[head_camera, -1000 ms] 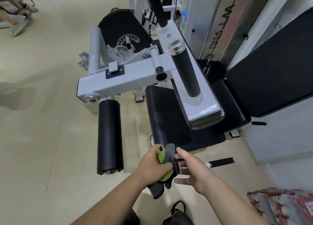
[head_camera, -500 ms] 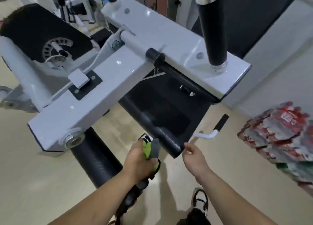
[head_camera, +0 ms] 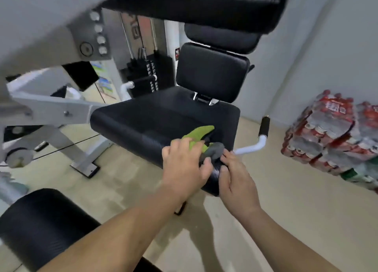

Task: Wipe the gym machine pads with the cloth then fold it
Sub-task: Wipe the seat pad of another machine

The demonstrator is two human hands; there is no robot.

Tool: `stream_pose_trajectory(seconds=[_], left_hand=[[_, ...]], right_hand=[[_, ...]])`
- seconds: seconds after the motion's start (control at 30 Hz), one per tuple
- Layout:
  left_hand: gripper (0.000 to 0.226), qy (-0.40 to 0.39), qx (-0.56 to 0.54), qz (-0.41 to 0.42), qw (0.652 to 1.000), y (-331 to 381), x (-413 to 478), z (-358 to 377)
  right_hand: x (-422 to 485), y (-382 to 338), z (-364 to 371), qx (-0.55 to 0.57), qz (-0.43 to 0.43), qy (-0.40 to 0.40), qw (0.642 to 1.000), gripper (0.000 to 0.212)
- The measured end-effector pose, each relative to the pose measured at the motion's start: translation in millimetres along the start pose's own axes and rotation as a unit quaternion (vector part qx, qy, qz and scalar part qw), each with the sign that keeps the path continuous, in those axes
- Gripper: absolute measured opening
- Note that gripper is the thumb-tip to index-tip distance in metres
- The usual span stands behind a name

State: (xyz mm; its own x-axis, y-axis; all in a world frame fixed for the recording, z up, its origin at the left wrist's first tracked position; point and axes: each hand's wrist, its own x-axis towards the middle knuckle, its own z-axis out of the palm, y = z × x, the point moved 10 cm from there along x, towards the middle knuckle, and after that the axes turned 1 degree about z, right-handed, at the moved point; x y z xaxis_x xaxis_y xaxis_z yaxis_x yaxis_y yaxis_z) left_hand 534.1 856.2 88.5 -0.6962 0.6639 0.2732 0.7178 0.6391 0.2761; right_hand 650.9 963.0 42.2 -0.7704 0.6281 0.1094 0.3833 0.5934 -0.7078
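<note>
The black seat pad (head_camera: pixel 147 120) of the gym machine fills the middle of the view, with its upright back pad (head_camera: pixel 212 71) behind it. A green and grey cloth (head_camera: pixel 201 135) lies pressed on the seat's front right corner. My left hand (head_camera: pixel 184 165) is shut on the cloth and holds it against the pad. My right hand (head_camera: pixel 237 177) grips the seat's front right edge just beside the cloth, fingertips touching the grey part. A black roller pad (head_camera: pixel 41 226) sits at the lower left.
The white machine frame (head_camera: pixel 51 108) and an arm overhead (head_camera: pixel 41 26) crowd the left and top. A white handle with a black grip (head_camera: pixel 262 132) sticks out right of the seat. Shrink-wrapped bottle packs (head_camera: pixel 335 136) stand by the right wall. A weight stack (head_camera: pixel 149 75) is behind.
My head has dropped below the machine arm, so the seat and back pad now show. My left hand has moved the cloth up onto the seat corner, and my right hand has taken the seat edge.
</note>
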Motion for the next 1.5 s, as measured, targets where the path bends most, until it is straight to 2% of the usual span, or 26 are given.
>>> stream_pose_trajectory(seconds=[0.1,0.2,0.3,0.37,0.4,0.5,0.57,0.63,0.7,0.77,0.8,0.83,0.93,1.03,1.1,1.17,1.23,1.27,1.33,1.43,1.47,1.5], left_hand=[[0.037,0.072,0.022,0.037,0.996,-1,-4,3],[0.028,0.097,0.013,0.020,0.995,-4,-1,4],[0.026,0.123,-0.016,0.031,0.992,12,-22,14],[0.033,0.148,-0.065,0.085,0.983,26,-44,19],[0.038,0.154,-0.080,0.126,0.977,32,-53,21],[0.051,0.141,-0.045,0.249,0.957,15,-52,10],[0.055,0.149,-0.008,0.219,0.964,-35,-37,1],[0.054,0.184,-0.023,0.094,0.978,-114,-20,-13],[0.052,0.190,-0.094,-0.062,0.975,-173,-19,-15],[0.053,0.187,-0.140,-0.165,0.958,-172,-29,-6],[0.053,0.190,-0.142,-0.152,0.960,-147,-35,-5],[0.054,0.199,-0.133,-0.096,0.966,-110,-39,-4],[0.057,0.165,-0.088,0.132,0.974,-18,-57,12],[0.060,0.134,-0.036,0.231,0.963,-19,-43,1],[0.061,0.123,-0.007,0.204,0.971,-59,-25,-7],[0.059,0.130,-0.034,0.108,0.985,-127,-7,-14],[0.059,0.142,-0.061,0.003,0.988,-180,-9,-17],[0.061,0.143,-0.064,-0.021,0.987,-189,-14,-17],[0.062,0.133,-0.052,0.002,0.990,-185,-20,-17],[0.060,0.111,-0.016,0.102,0.988,-194,-3,-25],[0.058,0.121,-0.001,0.099,0.988,-216,11,-31],[0.052,0.136,-0.001,0.054,0.989,-248,27,-38]], right_hand=[[-1,11,15,0.025,-0.037,0.082,0.996,0.057],[5,12,16,0.038,-0.069,0.128,0.989,0.053],[3,22,16,0.003,-0.061,0.157,0.986,0.035],[3,27,22,-0.049,-0.048,0.146,0.987,0.012],[4,33,24,-0.054,-0.038,0.137,0.988,0.009],[0,35,18,-0.017,0.003,0.142,0.990,0.026],[-5,25,18,-0.016,0.014,0.121,0.992,0.035],[-8,16,20,-0.017,0.021,0.090,0.996,0.039],[-8,12,19,-0.036,0.026,0.077,0.996,0.039],[-5,10,18,-0.058,0.031,0.079,0.995,0.039],[-5,10,17,-0.064,0.036,0.078,0.994,0.039],[-4,12,17,-0.074,0.043,0.079,0.993,0.038],[-1,12,13,-0.152,0.053,0.073,0.984,0.030],[0,6,5,-0.201,0.080,0.052,0.975,0.018],[6,-17,0,-0.273,0.068,0.051,0.958,0.026],[17,-57,0,-0.331,0.015,0.093,0.939,0.040],[26,-92,25,-0.286,-0.049,0.089,0.953,0.038],[29,-106,45,-0.261,-0.081,0.066,0.960,0.036],[35,-123,79,-0.280,-0.140,0.048,0.949,0.039],[46,-128,85,-0.317,-0.162,0.114,0.928,0.049],[49,-127,86,-0.320,-0.164,0.125,0.925,0.050],[51,-127,87,-0.319,-0.166,0.130,0.924,0.050]])
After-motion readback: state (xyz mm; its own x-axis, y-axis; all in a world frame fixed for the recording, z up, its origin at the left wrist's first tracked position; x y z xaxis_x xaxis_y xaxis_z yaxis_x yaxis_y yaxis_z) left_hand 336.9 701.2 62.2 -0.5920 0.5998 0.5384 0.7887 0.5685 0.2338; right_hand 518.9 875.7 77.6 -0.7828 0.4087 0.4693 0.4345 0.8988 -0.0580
